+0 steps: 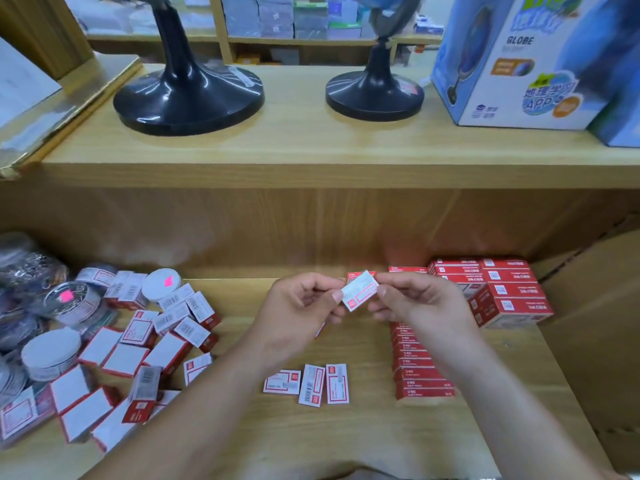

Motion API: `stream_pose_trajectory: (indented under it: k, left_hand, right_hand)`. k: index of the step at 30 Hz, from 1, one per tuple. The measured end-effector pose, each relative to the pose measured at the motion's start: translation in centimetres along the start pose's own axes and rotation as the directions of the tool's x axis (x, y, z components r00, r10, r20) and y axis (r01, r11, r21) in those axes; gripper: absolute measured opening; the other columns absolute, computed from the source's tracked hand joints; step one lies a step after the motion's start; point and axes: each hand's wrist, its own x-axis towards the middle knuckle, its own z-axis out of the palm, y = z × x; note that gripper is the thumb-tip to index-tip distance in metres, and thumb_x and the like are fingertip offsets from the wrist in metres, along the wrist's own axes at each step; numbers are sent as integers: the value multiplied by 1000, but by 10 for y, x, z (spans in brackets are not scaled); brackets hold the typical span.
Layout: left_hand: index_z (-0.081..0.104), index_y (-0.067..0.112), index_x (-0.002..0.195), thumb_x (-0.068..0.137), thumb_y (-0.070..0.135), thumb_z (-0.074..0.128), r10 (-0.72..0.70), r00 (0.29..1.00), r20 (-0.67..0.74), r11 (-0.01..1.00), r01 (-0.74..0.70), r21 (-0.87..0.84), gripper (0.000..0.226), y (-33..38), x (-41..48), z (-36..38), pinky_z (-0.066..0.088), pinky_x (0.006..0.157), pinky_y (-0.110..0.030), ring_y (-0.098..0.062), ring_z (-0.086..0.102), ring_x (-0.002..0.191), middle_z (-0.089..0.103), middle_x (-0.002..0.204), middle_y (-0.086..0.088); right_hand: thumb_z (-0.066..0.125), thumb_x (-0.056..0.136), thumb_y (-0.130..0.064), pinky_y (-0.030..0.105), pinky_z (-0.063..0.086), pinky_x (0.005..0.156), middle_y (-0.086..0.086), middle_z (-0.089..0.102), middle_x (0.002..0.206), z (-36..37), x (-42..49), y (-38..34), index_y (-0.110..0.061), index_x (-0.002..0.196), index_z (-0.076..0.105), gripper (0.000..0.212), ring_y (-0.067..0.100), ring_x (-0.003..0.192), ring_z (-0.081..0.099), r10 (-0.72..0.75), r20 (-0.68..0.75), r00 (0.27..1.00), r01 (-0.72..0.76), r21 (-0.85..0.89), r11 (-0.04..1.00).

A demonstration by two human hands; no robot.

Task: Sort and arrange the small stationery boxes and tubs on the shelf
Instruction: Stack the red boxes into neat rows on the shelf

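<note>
Both hands (pixel 294 306) (pixel 420 303) pinch small box (pixel 360 295) | flat, rectangular, red-white card

On lower wood shelf (pixel 346 438): loose heap of red/white boxes (pixel 138 358) w/ round tubs (pixel 50 353) at left, and three small boxes (pixel 311 384) flat in a row at centre front. Rt of centre, a file of red boxes (pixel 415 365) stands on edge, front to back, w/ stacked red cartons (pixel 502 292) at back rt. Upper shelf (pixel 311 143): two black stands (pixel 188 98), globe carton (pixel 512 60) at rt.
</note>
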Motion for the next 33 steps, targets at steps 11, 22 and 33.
stream_pose_trajectory:
  k: [11,22,33]
  left_hand:
    - [72,13,122,100,6,60,16,983,182,1000,-19,14,25,-5,-11,14,55,72,-28,-18,68,79,75,91,-10]
    - [73,17,101,105,17,54,32,999,17,999,-33,25,19,-7,-4,6,49,59,-18,-9,64,70,74,79,0]
    - [69,22,97,91,11,75,-27,991,128,992,12,122,14,-25,17,10,53,65,-35,-20,65,67,73,77,-12]
  right_hand:
    - [64,95,-9,35,61,66,15,74,82,1,-1,3,-7,108,73,16,24,69,70,36,7,999,-36,79,996]
    - [62,98,-13,35,63,67,15,76,84,1,10,2,-1,97,73,17,31,73,75,110,14,994,-108,-86,990]
    - [75,88,-12,29,56,57,8,74,77,-1,16,10,-11,98,76,9,17,63,65,36,31,999,-32,-133,991]
